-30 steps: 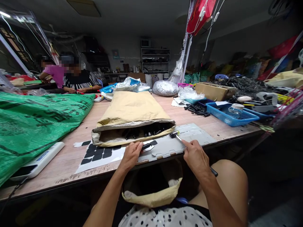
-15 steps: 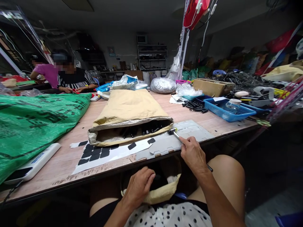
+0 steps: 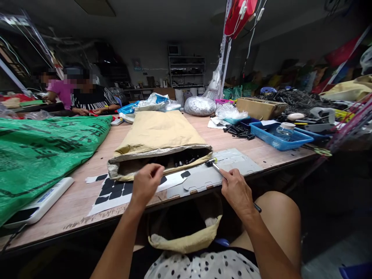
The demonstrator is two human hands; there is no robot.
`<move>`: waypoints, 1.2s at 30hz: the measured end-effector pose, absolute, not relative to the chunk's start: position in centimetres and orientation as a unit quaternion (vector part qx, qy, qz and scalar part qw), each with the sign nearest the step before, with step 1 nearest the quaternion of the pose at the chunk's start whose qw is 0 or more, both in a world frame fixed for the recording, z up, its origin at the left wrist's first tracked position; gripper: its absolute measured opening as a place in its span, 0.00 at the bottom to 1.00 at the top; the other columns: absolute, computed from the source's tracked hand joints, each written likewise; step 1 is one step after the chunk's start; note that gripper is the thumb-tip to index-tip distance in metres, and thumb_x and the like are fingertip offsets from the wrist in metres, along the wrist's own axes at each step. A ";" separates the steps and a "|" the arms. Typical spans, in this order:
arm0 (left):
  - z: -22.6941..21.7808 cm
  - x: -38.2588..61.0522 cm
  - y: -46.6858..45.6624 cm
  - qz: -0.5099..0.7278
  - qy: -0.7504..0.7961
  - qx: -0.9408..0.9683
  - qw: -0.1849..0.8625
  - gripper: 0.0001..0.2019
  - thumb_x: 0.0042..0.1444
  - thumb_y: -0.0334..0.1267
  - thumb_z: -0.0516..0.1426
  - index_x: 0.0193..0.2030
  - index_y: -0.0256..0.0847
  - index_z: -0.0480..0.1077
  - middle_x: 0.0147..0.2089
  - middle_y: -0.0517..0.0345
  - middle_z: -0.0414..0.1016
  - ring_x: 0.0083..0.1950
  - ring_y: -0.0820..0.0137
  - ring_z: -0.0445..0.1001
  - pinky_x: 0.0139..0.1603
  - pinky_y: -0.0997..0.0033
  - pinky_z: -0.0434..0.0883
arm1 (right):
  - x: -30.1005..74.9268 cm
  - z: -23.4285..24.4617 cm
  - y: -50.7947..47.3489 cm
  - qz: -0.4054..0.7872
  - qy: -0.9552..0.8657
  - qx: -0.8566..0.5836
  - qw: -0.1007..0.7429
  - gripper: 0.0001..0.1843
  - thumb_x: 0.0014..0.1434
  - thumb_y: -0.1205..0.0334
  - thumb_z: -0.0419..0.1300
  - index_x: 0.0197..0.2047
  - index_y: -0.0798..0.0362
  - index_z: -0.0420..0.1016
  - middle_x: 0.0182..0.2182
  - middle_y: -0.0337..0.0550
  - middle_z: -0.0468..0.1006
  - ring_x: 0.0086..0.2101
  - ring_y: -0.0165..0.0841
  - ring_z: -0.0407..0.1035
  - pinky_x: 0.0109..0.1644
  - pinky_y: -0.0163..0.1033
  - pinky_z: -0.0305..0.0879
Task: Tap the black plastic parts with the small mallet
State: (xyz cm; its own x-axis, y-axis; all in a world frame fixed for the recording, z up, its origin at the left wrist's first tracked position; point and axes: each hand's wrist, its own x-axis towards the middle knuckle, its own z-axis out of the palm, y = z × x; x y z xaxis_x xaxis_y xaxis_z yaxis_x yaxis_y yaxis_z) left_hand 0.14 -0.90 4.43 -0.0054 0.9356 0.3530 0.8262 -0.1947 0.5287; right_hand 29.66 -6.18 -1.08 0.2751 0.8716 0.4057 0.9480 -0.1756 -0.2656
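My right hand (image 3: 236,190) is wrapped round the handle of a small hammer (image 3: 217,167), whose head rests over the grey board (image 3: 238,164) at the table edge. Curled, with fingertips drawn together, my left hand (image 3: 147,184) is in front of the open mouth of a tan paper sack (image 3: 168,130). Whether anything is between those fingers is hidden. Small black parts (image 3: 190,157) show inside the sack. Under its front edge lies a white sheet with black rounded patches (image 3: 112,190), partly behind my left wrist. A second tan sack (image 3: 186,243) gapes open at my lap.
A green woven sack (image 3: 52,151) and a white device (image 3: 48,199) lie left. Black pieces (image 3: 240,131), a blue basket (image 3: 280,141) with a jar and a cardboard box (image 3: 258,107) are right. A person (image 3: 91,97) sits across at far left.
My left hand has risen from the lap sack's opening to the mouth of the sack on the table. My right hand and the hammer have hardly moved.
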 end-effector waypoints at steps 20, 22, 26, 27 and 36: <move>1.5 0.1 -0.1 0.314 0.602 0.734 0.019 0.09 0.56 0.40 0.61 0.42 0.44 0.78 0.41 0.53 0.80 0.46 0.57 0.71 0.49 0.59 0.67 | 30.0 -1.5 -6.0 -0.072 -0.601 -0.750 0.266 0.21 0.64 0.66 0.56 0.57 0.43 0.78 0.44 0.45 0.72 0.41 0.35 0.69 0.42 0.37 0.64; 0.9 1.5 -0.3 0.313 0.550 0.768 0.103 0.08 0.54 0.38 0.62 0.41 0.44 0.78 0.41 0.55 0.81 0.46 0.59 0.72 0.49 0.61 0.67 | 30.1 -1.3 -6.0 -0.049 -0.601 -0.751 0.268 0.20 0.64 0.66 0.57 0.58 0.43 0.78 0.44 0.45 0.72 0.43 0.36 0.69 0.44 0.38 0.65; 0.3 2.4 0.1 0.305 0.508 0.785 0.179 0.09 0.55 0.39 0.63 0.43 0.42 0.79 0.44 0.54 0.81 0.47 0.59 0.71 0.49 0.61 0.66 | 30.7 -1.0 -5.8 0.000 -0.594 -0.748 0.297 0.20 0.65 0.65 0.56 0.58 0.46 0.78 0.45 0.45 0.72 0.43 0.36 0.71 0.48 0.40 0.66; 0.2 2.3 0.2 0.303 0.503 0.788 0.184 0.10 0.55 0.39 0.64 0.43 0.42 0.79 0.45 0.54 0.81 0.47 0.59 0.71 0.50 0.60 0.66 | 30.9 -1.1 -5.7 0.010 -0.593 -0.744 0.307 0.20 0.65 0.65 0.56 0.58 0.47 0.78 0.45 0.45 0.73 0.43 0.36 0.71 0.49 0.40 0.66; -0.2 2.1 0.4 0.299 0.499 0.792 0.185 0.10 0.55 0.43 0.65 0.41 0.44 0.81 0.43 0.55 0.82 0.47 0.59 0.72 0.51 0.59 0.65 | 30.2 -1.5 -6.7 0.126 -0.602 -0.609 0.501 0.21 0.66 0.61 0.53 0.57 0.53 0.77 0.52 0.51 0.79 0.53 0.39 0.73 0.63 0.48 0.66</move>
